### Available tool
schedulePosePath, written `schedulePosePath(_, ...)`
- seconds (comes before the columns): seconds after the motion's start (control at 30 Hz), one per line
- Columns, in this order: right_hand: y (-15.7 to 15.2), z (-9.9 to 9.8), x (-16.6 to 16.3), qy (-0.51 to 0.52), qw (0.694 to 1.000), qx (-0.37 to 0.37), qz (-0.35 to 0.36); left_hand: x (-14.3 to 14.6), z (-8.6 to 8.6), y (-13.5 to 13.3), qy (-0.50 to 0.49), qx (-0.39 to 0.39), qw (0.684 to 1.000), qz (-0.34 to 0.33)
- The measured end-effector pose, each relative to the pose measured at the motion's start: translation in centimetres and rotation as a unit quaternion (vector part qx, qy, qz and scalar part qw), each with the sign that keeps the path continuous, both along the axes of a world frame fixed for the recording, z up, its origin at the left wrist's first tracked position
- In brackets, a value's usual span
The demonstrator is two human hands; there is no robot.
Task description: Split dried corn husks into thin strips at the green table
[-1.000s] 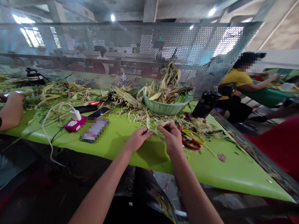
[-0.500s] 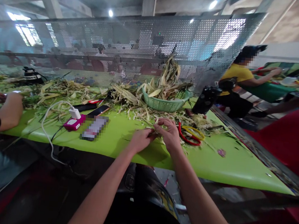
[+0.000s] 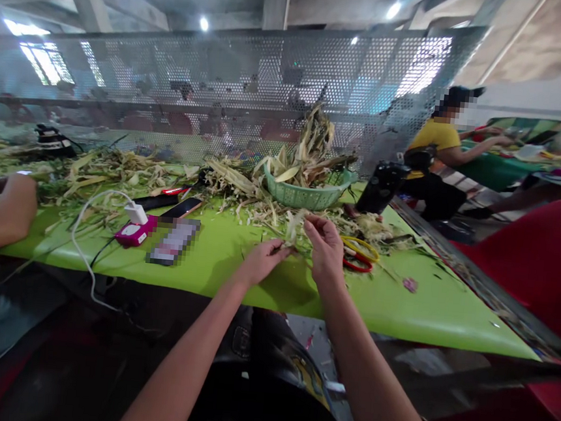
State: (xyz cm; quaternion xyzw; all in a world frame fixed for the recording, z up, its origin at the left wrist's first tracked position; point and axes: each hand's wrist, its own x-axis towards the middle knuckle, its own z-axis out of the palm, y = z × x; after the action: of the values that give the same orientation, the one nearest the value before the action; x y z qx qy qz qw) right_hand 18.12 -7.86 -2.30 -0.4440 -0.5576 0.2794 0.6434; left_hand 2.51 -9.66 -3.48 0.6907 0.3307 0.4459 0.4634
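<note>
My left hand is closed in a pinch low over the green table, holding the base of a thin, pale strip of dried husk. Opposite it, my right hand is raised a little higher, thumb and fingertips pinched at the upper part of the same whitish strip. Its exact ends are too fine to make out. Just right of my right hand lie scissors with red and yellow handles, partly covered by the hand. Behind both hands, loose husk scraps litter the table.
A green basket heaped with dried husks stands behind, a black bottle-like object to its right. On the left are phones, a magenta power block with a white cable, and another person's arm. A perforated metal screen closes the back.
My hands have moved apart, the right one rising and turning, and the pale strip now shows stretched between them. The whole view has shifted slightly.
</note>
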Motion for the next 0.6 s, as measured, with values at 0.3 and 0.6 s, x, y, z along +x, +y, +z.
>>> schedulePosePath(0.3, -0.3, -0.1, -0.8, -0.098, 0.989, -0.046, 0.096, -0.5, -1.3, 1.2, -0.196, -0.128, 0.966, 0.113)
schedulePosePath(0.6, -0.2, -0.2, -0.7, -0.163, 0.986, 0.0, 0.024, -0.7, -0.2, 0.7, -0.234, -0.132, 0.96, 0.074)
